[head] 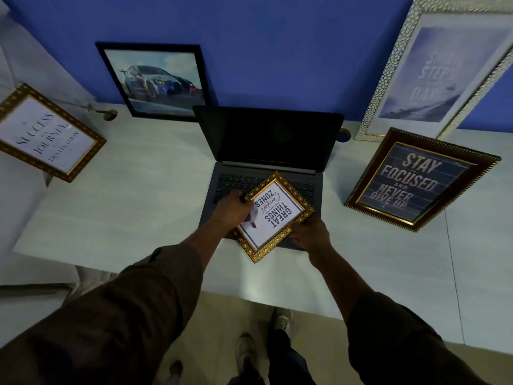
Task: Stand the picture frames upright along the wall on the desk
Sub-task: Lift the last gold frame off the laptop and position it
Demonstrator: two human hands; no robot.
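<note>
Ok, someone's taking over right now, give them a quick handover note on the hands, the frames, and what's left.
Left hand and right hand both grip the small gold frame, held over the open laptop, print upside down to the viewer.
Done: car picture and tall white frame lean on the blue wall.
Left: the held frame; the Stay Focused frame, which is out from the wall; the Success frame, at the desk's left end.

Single head-worn wide view, steeply down and forward over the desk (125,195) toward the blue wall (277,51).
</note>
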